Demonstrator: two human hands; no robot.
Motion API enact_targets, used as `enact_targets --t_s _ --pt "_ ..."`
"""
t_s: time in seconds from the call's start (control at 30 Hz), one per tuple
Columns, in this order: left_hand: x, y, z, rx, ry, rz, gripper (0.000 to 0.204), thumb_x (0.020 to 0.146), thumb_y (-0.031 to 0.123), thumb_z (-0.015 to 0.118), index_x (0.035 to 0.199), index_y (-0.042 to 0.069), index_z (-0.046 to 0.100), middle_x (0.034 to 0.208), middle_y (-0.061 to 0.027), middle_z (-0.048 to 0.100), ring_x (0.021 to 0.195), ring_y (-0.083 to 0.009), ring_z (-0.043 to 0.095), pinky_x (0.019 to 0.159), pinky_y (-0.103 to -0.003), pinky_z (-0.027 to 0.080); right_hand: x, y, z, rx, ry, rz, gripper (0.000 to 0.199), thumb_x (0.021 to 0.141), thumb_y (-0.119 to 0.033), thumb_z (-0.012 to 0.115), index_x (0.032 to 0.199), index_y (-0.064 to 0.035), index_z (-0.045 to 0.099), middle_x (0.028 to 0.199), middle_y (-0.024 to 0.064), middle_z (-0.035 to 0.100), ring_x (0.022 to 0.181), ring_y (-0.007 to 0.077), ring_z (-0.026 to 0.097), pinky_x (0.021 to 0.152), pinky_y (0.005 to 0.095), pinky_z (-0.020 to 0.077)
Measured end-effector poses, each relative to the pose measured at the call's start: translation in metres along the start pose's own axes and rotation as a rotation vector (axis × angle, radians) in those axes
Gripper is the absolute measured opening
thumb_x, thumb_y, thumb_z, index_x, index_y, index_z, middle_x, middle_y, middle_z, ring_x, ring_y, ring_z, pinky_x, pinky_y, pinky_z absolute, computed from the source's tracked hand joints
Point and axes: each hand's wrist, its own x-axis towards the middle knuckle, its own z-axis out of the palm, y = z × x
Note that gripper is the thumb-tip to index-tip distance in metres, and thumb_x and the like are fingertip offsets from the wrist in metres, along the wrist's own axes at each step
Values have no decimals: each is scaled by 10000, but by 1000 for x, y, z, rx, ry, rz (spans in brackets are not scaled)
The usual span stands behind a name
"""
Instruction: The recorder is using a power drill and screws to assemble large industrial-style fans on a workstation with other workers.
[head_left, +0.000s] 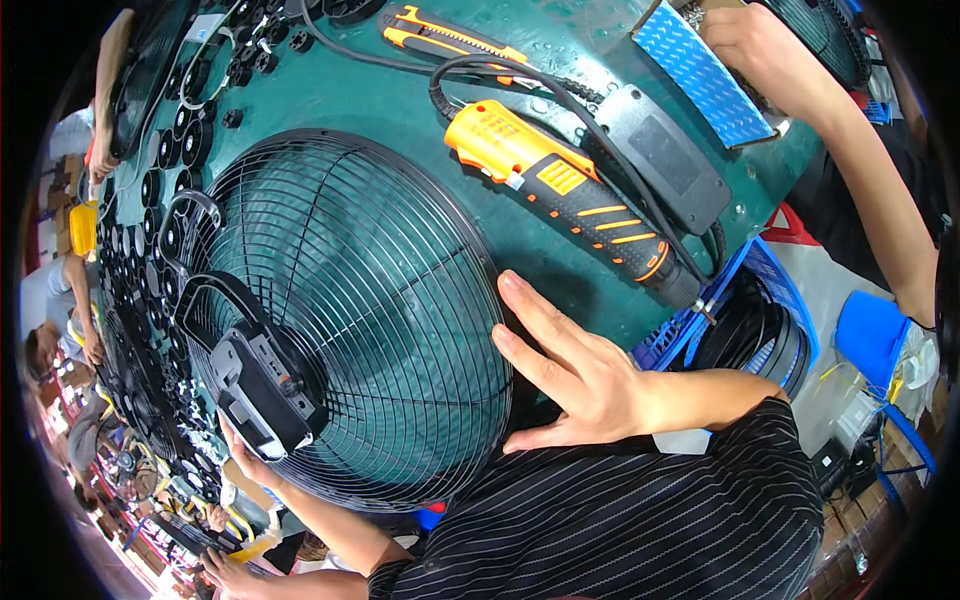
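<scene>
On green table [400, 100], right hand [570, 370] flat against fan guard [350, 310] rim

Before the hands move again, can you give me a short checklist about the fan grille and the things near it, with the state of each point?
1. Right hand flat on the rim of the wire fan grille: ok.
2. Left hand on the grille's near edge, under the black handle block: ok, though mostly hidden.
3. Grille lying flat on the green table: cannot tell, one side may be lifted.
4. Orange electric screwdriver within reach, lying free: ok.
5. Screwdriver cable off the grille: ok.
6. Other person's hand away from the grille: ok.
</scene>
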Motion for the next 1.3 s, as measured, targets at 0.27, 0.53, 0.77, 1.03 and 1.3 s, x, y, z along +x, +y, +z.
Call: enact_targets --t_s 0.27,0.53,0.77,1.03,1.3 --pt "-6 19 38 33 40 61 632 933 200 389 1500 -69 312 1493 -175 432 1362 -251 429 1159 -361 283 -4 0 1 -7 9 1 1191 576 -272 916 1524 7 251 1571 343 135 1444 504 236 1136 489 352" --pt "-7 43 65 82 24 223 687 906 309 510 1461 -80 396 1529 -183 406 1435 -265 343 1196 -377 194 17 -23 -21 -290 190 -101 930 636 -318 915 1369 50 477 1458 322 395 1335 470 435 1107 485 375" --pt "-57 89 71 1426 92 414 302 847 -9 533 1132 -69 612 1029 -217 619 1013 -357 582 904 -410 477 53 -26 -55 -915 202 81 537 758 -31 728 1238 111 535 1245 253 556 1072 401 568 920 448 489" --pt "-70 74 70 1571 43 148 79 798 39 586 821 -14 639 917 -154 616 795 -289 682 706 -403 555 74 -27 -40 -1380 -50 312 679 762 -205 747 1313 99 493 1030 132 604 972 257 638 763 352 552" --pt "-80 60 59 1488 158 272 52 794 44 586 769 25 628 793 -155 630 726 -314 695 635 -431 564 78 -40 -45 -1127 89 209 533 656 -100 715 1165 0 590 922 163 595 823 364 649 697 423 538"
